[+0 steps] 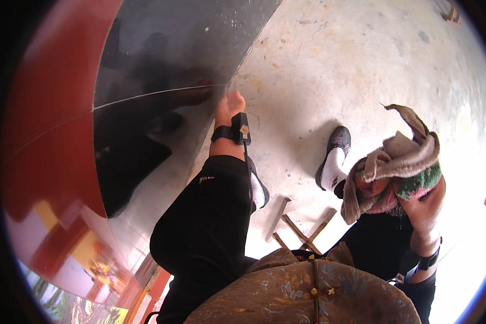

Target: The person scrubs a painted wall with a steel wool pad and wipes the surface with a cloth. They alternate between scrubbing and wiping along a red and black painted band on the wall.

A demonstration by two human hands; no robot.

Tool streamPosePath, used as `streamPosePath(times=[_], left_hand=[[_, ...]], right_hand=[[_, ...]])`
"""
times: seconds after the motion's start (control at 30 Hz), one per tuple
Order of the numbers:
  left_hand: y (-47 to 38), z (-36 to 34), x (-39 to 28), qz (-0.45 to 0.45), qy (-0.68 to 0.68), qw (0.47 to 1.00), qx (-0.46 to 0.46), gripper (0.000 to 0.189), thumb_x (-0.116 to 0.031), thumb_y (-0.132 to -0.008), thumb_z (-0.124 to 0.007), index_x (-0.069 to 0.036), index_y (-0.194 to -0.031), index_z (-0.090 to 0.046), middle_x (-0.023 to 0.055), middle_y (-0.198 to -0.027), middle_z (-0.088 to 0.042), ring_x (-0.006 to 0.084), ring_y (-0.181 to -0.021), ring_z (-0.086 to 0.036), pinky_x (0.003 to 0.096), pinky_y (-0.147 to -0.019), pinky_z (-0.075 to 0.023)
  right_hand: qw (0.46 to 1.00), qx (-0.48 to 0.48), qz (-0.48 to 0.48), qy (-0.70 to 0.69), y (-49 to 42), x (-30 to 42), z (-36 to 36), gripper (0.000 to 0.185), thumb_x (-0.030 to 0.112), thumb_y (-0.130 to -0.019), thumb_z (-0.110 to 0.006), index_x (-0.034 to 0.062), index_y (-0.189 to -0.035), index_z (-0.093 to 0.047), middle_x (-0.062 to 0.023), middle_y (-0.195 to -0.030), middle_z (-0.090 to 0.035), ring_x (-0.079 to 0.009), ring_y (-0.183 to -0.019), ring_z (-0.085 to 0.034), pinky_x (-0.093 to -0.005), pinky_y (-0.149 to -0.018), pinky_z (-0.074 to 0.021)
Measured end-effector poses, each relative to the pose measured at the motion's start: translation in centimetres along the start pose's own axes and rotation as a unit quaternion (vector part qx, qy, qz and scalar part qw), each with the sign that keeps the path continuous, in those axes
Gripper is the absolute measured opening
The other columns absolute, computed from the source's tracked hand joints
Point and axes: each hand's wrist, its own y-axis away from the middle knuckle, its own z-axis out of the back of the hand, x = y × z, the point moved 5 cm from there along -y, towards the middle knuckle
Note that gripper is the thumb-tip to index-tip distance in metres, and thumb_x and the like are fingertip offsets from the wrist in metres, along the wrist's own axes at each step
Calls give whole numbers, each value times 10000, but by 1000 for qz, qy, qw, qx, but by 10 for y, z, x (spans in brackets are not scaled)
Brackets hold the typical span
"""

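My left hand (231, 104) is raised beside a glossy black wall surface (162, 52), close to its edge against the floor. Its fingers are mostly hidden, and I cannot tell whether it touches the wall. Around that wrist sits a black strap with a small box (241, 128). A crumpled, worn towel (407, 166), mostly beige with green and pink patches, is gripped in my right hand (425, 202) at the right. One twisted end of the towel sticks up and outward. My right wrist also wears a dark band (428, 261).
A shiny red wall band (60, 121) adjoins the black one on the left. Below me, a crossed-leg wooden stand (299, 231) rests on the stained concrete floor (308, 73), near my shoes (339, 137). Another small wooden object (453, 17) is at the far upper right.
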Motion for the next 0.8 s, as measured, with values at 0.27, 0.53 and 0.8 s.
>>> streamPosePath(times=[0.27,0.53,0.8], left_hand=[[-32,-8,-1,59,85,990,99,151,-104,-1002,-503,27,-1000,-578,116,-913,-612,247,-856,-605,358,-704,-515],[-6,-22,12,77,58,992,86,51,23,-896,-504,-10,-876,-537,71,-765,-540,189,-674,-548,278,-567,-469],[19,-45,31,192,-87,962,172,96,-70,-952,-490,-53,-876,-546,49,-757,-543,186,-671,-547,295,-525,-436]], right_hand=[[985,3,-131,111,-1,-5,1,745,216,-697,-876,-34,-1307,-528,-129,-1219,-645,-220,-1116,-625,-363,-1006,-476],[972,52,-154,172,-4,-3,-3,783,224,-672,-905,-30,-1306,-522,-130,-1230,-635,-223,-1109,-627,-368,-994,-487],[984,-1,-126,124,15,-29,12,849,221,-645,-931,-25,-1331,-496,-144,-1261,-616,-239,-1136,-617,-373,-999,-487]])
